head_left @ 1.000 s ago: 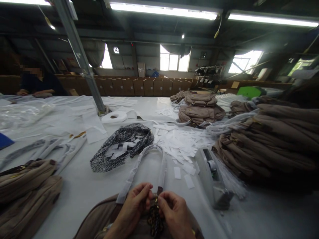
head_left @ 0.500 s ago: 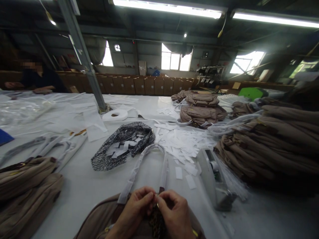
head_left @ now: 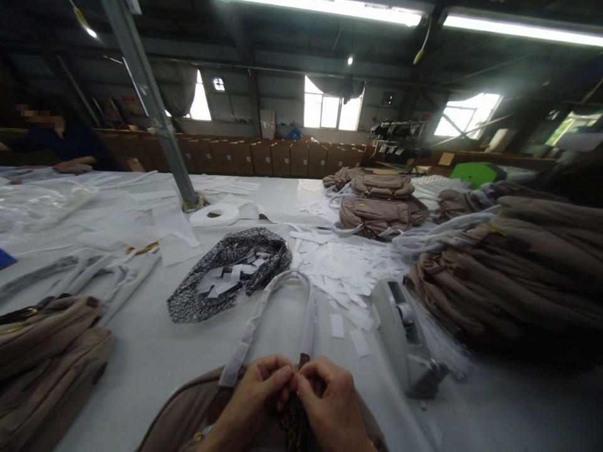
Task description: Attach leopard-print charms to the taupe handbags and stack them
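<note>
A tan handbag (head_left: 188,414) lies at the near edge of the table, its handle wrapped in white paper (head_left: 264,320) arching away from me. My left hand (head_left: 257,395) and my right hand (head_left: 327,402) meet over the bag's top. Both pinch a small part at the base of the handle, above a dark patterned piece (head_left: 294,424). The fingers of each hand are closed tight and touch each other. What sits between the fingertips is too small to name.
A tape dispenser (head_left: 405,333) stands to the right. White paper slips (head_left: 343,270) and a speckled cloth pouch (head_left: 226,276) lie ahead. Stacks of tan bags sit at the left (head_left: 47,358), the right (head_left: 513,270) and farther back (head_left: 379,210). Another person (head_left: 51,147) works at the far left.
My fingertips have closed in closer together over the handle's base. The gold part seen between them a second ago is now covered. The view tipped slightly.
</note>
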Motion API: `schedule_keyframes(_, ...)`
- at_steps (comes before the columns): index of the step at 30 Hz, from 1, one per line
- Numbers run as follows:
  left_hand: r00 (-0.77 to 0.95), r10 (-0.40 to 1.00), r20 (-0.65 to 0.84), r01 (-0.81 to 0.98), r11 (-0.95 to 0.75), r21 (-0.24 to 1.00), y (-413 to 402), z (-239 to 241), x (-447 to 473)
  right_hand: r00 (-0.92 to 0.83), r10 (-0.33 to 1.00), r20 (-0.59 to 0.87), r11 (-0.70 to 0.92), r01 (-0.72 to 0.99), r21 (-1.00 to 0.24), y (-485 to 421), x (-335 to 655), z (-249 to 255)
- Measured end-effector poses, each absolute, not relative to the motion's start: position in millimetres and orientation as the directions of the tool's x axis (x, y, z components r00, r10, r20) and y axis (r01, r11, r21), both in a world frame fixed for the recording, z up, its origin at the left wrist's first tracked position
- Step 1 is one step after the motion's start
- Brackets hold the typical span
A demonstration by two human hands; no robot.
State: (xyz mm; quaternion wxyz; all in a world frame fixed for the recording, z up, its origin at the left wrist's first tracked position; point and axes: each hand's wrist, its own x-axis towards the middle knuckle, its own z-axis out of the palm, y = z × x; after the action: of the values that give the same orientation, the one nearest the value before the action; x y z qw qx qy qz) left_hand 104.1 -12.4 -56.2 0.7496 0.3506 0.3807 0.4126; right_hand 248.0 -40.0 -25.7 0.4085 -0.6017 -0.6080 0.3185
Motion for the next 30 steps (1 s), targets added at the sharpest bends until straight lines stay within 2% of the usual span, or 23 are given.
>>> schedule_keyframes(5,0.395,0.880,-0.264,-0.332,0.405,0.852,-11,-59,103,0.042,0.994,0.100,0.066,0.497,-0.865,-40,249,-26)
schedule_keyframes(8,0.384,0.880,-0.280,-0.252,0.392,0.885,-10,-58,103,0.028,0.992,0.122,0.086,0.560,-0.824,-40,251,-30)
schedule_keyframes(13,0.405,0.873,-0.272,-0.006,0.300,0.954,-8,-55,100,-0.059,0.963,0.264,0.221,0.734,-0.642,-41,254,-42)
schedule_keyframes(17,0.451,0.845,-0.289,0.014,0.317,0.948,-7,-60,96,-0.169,0.916,0.363,0.361,0.742,-0.565,-45,254,-59)
schedule_keyframes(21,0.496,0.801,-0.335,0.037,0.366,0.930,-4,-69,96,-0.208,0.850,0.484,0.467,0.724,-0.508,-48,251,-74)
schedule_keyframes(24,0.483,0.798,-0.362,0.046,0.389,0.920,-3,-70,102,-0.239,0.836,0.494,0.488,0.736,-0.470,-44,249,-72)
schedule_keyframes(27,0.377,0.869,-0.320,0.130,0.293,0.947,3,-59,101,-0.240,0.866,0.439,0.463,0.717,-0.521,-36,254,-61)
schedule_keyframes(30,0.063,0.995,-0.073,0.397,0.042,0.917,14,-39,80,-0.177,0.842,0.509,0.454,0.741,-0.495,-31,272,-60)
